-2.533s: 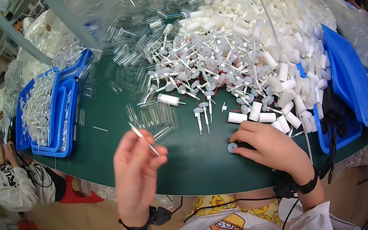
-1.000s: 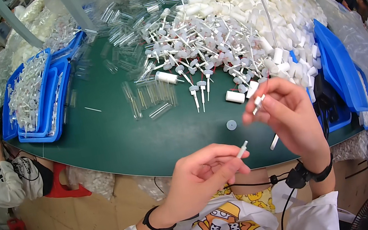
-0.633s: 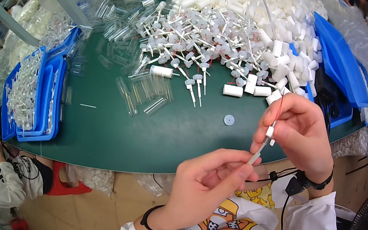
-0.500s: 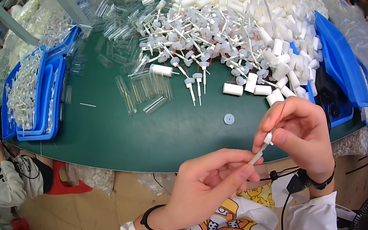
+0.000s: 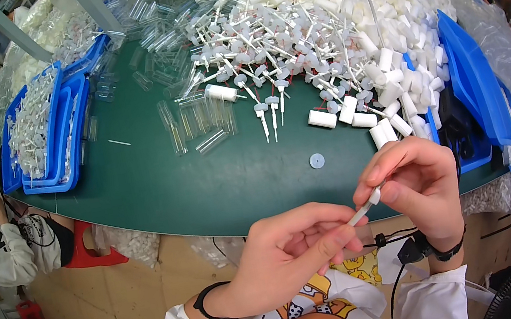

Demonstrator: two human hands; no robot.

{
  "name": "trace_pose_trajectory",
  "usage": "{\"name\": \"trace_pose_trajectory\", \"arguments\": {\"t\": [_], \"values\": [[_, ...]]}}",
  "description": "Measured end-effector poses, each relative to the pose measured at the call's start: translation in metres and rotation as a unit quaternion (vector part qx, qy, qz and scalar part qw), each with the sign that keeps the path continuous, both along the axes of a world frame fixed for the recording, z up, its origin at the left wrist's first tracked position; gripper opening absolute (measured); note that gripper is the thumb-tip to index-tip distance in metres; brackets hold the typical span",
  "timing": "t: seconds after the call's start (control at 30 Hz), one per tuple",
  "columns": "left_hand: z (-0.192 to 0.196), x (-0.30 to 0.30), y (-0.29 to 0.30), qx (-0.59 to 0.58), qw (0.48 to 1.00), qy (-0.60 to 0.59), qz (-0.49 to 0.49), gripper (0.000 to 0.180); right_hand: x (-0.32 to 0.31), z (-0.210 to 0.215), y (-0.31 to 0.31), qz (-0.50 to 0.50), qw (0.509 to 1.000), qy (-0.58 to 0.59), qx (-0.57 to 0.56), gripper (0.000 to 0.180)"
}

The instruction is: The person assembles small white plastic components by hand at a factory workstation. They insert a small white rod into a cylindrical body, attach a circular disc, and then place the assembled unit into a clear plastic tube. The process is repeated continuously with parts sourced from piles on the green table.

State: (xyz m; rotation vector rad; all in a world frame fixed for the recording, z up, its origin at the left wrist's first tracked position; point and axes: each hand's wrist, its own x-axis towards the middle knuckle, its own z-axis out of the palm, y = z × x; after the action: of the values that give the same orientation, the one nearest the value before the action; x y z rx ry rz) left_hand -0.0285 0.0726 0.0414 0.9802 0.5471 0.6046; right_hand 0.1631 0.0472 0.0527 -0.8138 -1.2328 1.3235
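Note:
Over the table's near edge, my left hand (image 5: 303,243) pinches the lower end of a thin white stem piece (image 5: 360,213) between thumb and forefinger. My right hand (image 5: 418,183) grips the wider white upper end of the same piece, where a bit of red thread shows. Fingertips cover part of it. A pale grey-blue round disc (image 5: 316,161) with a centre hole lies beyond my hands. Farther back, a few similar white stems with grey discs (image 5: 274,116) lie in a row before a large heap of such stems (image 5: 276,41) with red threads.
White foam-like cylinders (image 5: 322,119) lie loose at the front of a big pile on the right. Clear tubes (image 5: 212,141) lie at centre-left. Blue trays stand at the left (image 5: 79,138) and right (image 5: 472,82). Another person (image 5: 12,241) sits beyond the left edge.
Both hands stay on the stem piece. My right fingers have shifted slightly around its upper end, and less red thread shows. The view has tilted a little.

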Motion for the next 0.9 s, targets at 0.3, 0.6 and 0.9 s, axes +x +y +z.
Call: {"name": "trace_pose_trajectory", "arguments": {"t": [0.3, 0.6, 0.9], "values": [[-0.002, 0.001, -0.003, -0.023, 0.999, -0.023, 0.005, 0.016, -0.001, -0.007, -0.002, -0.003, 1.0, 0.029, 0.001, 0.021], [-0.007, -0.001, -0.005, 0.023, 1.0, 0.0, 0.001, 0.016, -0.001, -0.006, -0.003, -0.003, 0.999, 0.007, 0.043, 0.026], [-0.008, -0.007, -0.005, 0.001, 0.997, -0.064, -0.045, 0.022, -0.002, -0.004, -0.007, -0.013, 1.0, 0.004, 0.018, 0.028]]}}
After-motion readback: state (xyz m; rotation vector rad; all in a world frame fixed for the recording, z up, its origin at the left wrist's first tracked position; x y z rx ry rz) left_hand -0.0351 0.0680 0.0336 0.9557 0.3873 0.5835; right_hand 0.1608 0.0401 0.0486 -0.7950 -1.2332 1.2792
